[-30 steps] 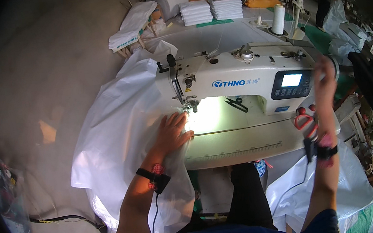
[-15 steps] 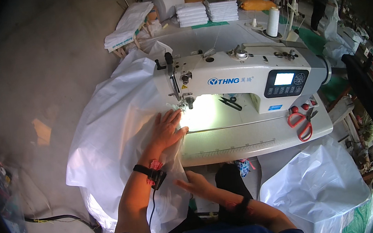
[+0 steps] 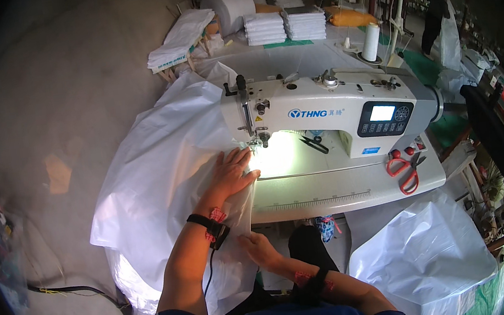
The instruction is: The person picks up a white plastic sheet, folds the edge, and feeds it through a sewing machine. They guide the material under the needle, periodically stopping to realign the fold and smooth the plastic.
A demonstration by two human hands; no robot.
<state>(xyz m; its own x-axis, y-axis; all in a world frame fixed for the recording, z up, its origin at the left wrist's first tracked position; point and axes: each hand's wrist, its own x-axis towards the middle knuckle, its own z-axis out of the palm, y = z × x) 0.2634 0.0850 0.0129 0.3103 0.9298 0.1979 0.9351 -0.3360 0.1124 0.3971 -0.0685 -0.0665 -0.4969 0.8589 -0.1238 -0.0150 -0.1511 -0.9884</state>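
White sheet (image 3: 145, 161) is draping off the left end of the worktop (image 3: 343, 185). Left hand (image 3: 232, 171) is lying flat on it, blocking part near the sewing machine (image 3: 314, 96) needle, thumb and fingers apart; right hand (image 3: 261, 249) is clamping its near edge between fingers. Black thread snips (image 3: 314, 145), red-handled scissors (image 3: 413, 171) are lying rightward; thread cone (image 3: 370, 42) is standing behind.

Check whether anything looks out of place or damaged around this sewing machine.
Nothing looks spilled or broken. One mild oddity: the red-handled scissors lie near the right end of the work surface, blades seemingly parted, which looks a little careless. The white sheet under the left hand is creased, but shows no visible tear.
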